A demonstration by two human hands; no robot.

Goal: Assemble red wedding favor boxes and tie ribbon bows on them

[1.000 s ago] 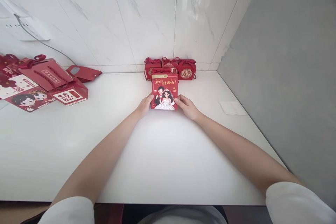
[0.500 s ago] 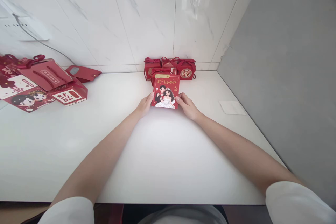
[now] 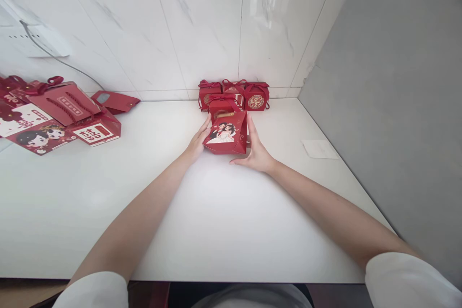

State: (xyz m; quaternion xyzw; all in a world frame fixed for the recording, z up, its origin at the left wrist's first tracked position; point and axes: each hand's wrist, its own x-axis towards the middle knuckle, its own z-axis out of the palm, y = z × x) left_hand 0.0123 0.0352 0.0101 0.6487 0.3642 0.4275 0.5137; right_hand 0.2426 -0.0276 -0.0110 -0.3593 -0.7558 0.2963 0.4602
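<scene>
In the head view a red gift box [image 3: 224, 134] with a cartoon bride and groom on its front stands on the white table, its front sloping back towards a gold-coloured strip near the top. My left hand [image 3: 198, 142] grips its left side, fingers laid along the edge. Around the right side is my right hand [image 3: 258, 150], fingers apart and thumb stretched out below the box's front corner; whether its fingertips touch the box I cannot tell. Right behind stand several red boxes with ribbon bows [image 3: 256, 96], partly hidden by the gift box.
More red gift boxes and bags [image 3: 67, 106] are piled at the left, with a flat red piece [image 3: 121, 101] beside them. A thin white sheet [image 3: 320, 149] lies at the right. A cable [image 3: 68, 64] runs down the tiled wall, and a grey panel [image 3: 397, 106] borders the table's right.
The flat-looking red piece has opened out into a box with visible depth, its front now tilted back. My right hand has loosened from its pinch and spread along the right side.
</scene>
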